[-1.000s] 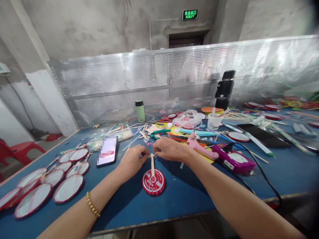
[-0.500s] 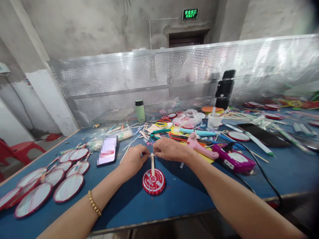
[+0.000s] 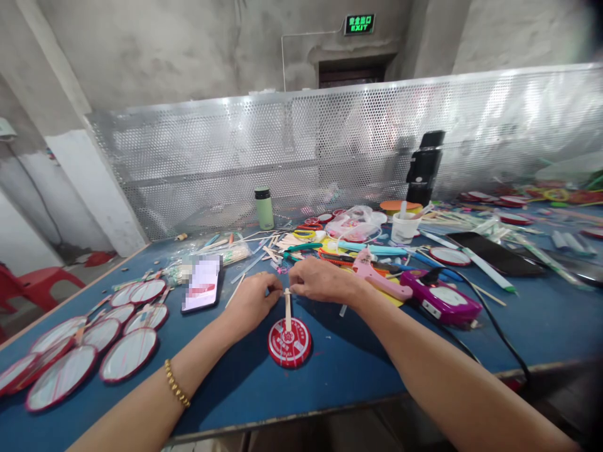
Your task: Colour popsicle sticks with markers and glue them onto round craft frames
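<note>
A small red round fan face (image 3: 289, 343) lies on the blue table (image 3: 358, 370) in front of me, with a pale wooden stick (image 3: 287, 311) running up from its middle. My left hand (image 3: 252, 301) and my right hand (image 3: 320, 280) meet at the top end of that stick, both with fingers pinched closed on it. A gold bead bracelet (image 3: 175, 384) sits on my left wrist.
Several finished red-rimmed round fans (image 3: 127, 355) lie at the left. A phone (image 3: 203, 284) lies behind my left hand. A pink glue gun (image 3: 379, 274), a purple device (image 3: 441, 299) with a black cable, a green flask (image 3: 264, 209), a white cup (image 3: 405, 228) and loose sticks crowd the back.
</note>
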A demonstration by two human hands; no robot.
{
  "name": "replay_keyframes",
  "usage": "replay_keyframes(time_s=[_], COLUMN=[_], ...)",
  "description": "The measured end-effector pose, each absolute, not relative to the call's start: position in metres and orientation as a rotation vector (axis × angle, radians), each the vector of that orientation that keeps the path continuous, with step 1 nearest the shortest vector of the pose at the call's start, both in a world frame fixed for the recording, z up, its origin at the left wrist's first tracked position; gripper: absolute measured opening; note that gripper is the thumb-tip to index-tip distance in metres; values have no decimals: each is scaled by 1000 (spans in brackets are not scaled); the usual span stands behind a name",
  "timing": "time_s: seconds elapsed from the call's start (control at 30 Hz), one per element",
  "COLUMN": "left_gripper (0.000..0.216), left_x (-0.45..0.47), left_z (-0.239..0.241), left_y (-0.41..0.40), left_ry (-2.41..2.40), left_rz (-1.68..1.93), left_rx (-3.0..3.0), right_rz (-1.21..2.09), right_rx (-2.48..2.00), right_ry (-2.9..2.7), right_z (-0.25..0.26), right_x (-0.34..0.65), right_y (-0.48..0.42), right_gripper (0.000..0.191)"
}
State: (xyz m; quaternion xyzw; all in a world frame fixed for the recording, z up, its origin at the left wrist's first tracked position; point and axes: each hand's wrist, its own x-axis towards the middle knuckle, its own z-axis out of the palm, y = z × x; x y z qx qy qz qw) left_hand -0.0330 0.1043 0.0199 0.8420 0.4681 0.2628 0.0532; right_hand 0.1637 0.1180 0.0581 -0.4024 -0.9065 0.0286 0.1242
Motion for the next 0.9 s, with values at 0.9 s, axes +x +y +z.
replay_keyframes(time_s=[0.9], left_gripper=[79], left_x=[-20], left_z=[24], left_y=[22], left_ry=[1604], left_rz=[711], left_rx=[2334], right_rz=[-80], right_rx=[-1232], right_ry=[-2239], right_z=[71], right_x=[168], right_y=[121], right_gripper=[18])
